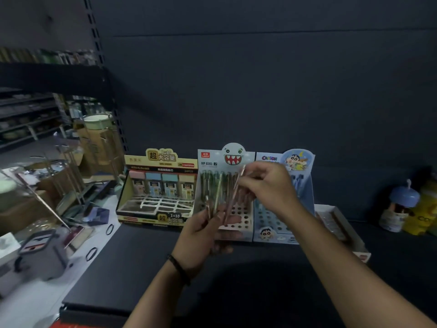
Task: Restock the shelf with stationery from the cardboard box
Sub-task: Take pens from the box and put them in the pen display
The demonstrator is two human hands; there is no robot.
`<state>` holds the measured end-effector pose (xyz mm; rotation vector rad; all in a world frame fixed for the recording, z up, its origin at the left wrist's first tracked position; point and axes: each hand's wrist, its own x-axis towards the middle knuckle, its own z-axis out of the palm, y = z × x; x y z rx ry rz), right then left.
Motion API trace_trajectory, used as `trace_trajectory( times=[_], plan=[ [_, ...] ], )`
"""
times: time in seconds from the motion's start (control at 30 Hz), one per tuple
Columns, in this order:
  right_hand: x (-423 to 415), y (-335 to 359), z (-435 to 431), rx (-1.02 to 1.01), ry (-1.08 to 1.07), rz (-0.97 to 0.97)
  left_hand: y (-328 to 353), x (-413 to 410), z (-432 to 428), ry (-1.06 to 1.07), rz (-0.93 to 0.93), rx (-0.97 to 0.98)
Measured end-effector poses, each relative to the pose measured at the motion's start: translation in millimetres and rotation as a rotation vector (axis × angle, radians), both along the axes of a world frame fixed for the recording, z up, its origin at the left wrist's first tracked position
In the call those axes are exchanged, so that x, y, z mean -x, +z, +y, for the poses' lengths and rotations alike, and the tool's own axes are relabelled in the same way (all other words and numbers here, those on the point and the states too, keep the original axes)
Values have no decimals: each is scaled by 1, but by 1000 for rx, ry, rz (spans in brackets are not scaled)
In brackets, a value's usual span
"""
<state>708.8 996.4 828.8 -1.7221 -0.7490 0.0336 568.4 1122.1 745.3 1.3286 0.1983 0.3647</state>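
The dark, flat metal shelf board runs from the near edge to a dark back panel. Along its far side three card display boxes stand side by side, touching. A yellow box of lead-refill cases is on the left. A white pen display with a toothy monster face is in the middle, and a pale blue cartoon-boy display is on the right. Further right lie a low white tray box and, well apart, a blue-capped bottle. Left of the shelf brown cardboard boxes sit among floor clutter; which one feeds the task I cannot tell.

The left hand is curled round the lower ends of a bundle of slim pens, held upright just in front of the white display. The right hand pinches a single pink pen near its top between thumb and fingertips.

The pens look light, stiff and smooth, so the bundle could fan out and slip. The upper barrel is likely the best grip, as it frees the tip for the empty holes. The standing pens behind and the left hand itself crowd those holes.
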Motion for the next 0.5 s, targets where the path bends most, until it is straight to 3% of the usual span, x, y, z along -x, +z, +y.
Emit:
trace_trajectory(
  times=[0.1,0.23,0.33,0.5],
  plan=[
    [-21,3,1,-49,-122,-114,-8,0,16,106,63,-122],
    [-34,-5,10,17,-215,-282,-18,-1,35,123,100,21],
    [-30,-17,22,49,-293,-350,-20,-4,45,93,84,72],
    [-21,-34,44,134,-347,-380,-21,-5,68,-56,34,-28]
  ],
)
